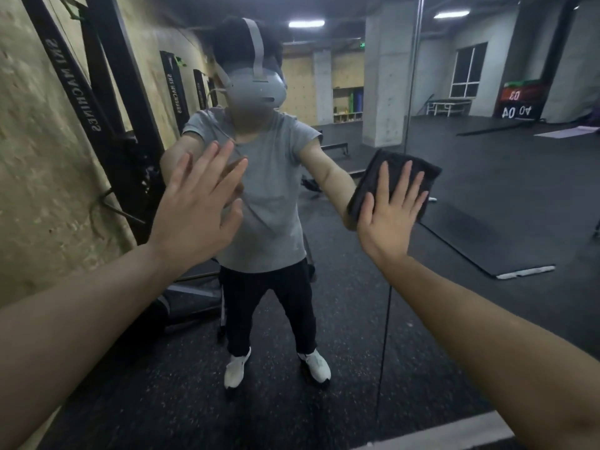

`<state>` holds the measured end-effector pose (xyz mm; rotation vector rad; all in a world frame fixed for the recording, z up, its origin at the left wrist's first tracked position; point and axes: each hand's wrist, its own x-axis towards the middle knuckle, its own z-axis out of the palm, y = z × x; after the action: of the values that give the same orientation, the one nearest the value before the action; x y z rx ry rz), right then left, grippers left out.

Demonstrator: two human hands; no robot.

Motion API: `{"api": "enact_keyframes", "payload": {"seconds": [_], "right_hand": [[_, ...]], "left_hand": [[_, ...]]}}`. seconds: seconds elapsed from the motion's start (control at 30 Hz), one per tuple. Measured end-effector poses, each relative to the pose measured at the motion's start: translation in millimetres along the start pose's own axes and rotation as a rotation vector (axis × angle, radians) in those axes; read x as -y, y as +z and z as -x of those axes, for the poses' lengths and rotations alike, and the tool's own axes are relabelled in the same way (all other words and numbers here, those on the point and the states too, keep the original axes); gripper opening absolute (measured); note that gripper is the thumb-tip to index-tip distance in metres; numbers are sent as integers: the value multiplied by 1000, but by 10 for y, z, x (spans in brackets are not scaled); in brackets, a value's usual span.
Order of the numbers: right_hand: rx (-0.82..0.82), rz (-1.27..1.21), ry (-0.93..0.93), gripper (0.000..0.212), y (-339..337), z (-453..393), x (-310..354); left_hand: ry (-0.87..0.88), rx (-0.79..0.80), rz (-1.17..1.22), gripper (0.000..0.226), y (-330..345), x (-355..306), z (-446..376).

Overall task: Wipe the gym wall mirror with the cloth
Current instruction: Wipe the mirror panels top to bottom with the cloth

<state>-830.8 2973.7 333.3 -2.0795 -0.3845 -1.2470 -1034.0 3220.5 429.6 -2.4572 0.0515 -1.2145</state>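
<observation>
Right hand [388, 216] flat, fingers straight and spread, pressing the dark cloth [394, 183] onto the mirror [487, 190] at about chest height of the reflection. Left hand [198, 203] also flat, fingers extended, palm on or just off the glass, can't tell which, holding nothing. Mirror shows the person's reflection [266, 203], black gym floor [357, 368], black ski machines [97, 102] along the left wall.

A: We note open glass on the mirror [487, 190] above and to the right of the cloth [402, 177]; nothing on it there.

B: Agreed. To our left, left hand [198, 206] lies flat on the glass, black machine [107, 92] beyond it by the wall.
</observation>
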Motion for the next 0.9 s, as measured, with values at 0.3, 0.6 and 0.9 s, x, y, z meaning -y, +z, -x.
{"api": "enact_keyframes", "payload": {"seconds": [0.3, 0.6, 0.9], "right_hand": [[-70, -97, 71, 59, 449, 700, 1601], [64, -66, -261, 64, 809, 1306, 3191], [111, -80, -830, 50, 889, 1400, 3545]], "left_hand": [[-21, -13, -25, 62, -178, 1004, 615], [-23, -51, -62, 63, -250, 2026, 1197], [-49, -71, -79, 63, -88, 2043, 1314]]}}
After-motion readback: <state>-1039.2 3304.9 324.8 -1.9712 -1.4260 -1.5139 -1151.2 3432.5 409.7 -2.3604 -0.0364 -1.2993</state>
